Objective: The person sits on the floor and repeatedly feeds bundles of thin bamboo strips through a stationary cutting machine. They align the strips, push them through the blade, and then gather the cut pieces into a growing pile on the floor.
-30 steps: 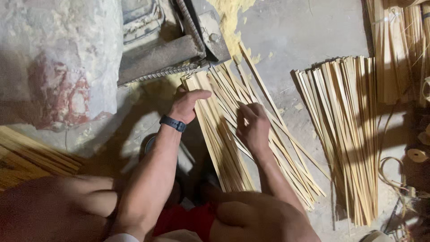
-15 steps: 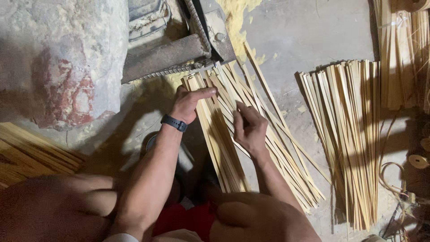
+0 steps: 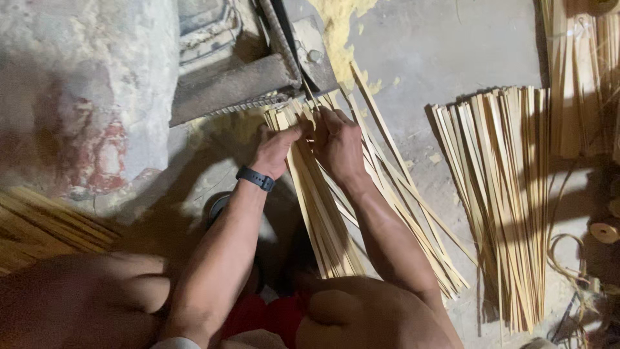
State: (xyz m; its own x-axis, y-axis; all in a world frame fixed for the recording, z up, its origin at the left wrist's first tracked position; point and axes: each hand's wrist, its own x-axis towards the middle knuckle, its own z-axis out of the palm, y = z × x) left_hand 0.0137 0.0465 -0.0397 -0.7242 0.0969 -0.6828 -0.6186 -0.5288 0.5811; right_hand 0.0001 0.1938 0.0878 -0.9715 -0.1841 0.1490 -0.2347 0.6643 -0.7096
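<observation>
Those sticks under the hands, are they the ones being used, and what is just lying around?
In use:
- pile of thin bamboo strips
- left hand and right hand, both pressed on its far end

Lying about:
- second pile of strips to the right
- sawdust
- strips at the left edge
- small round spool

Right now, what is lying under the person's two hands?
A fanned bundle of thin pale bamboo strips lies under the left hand and right hand, spread on the grey floor. The strip ends beneath the palms are covered, as is the floor below the bundle.
</observation>
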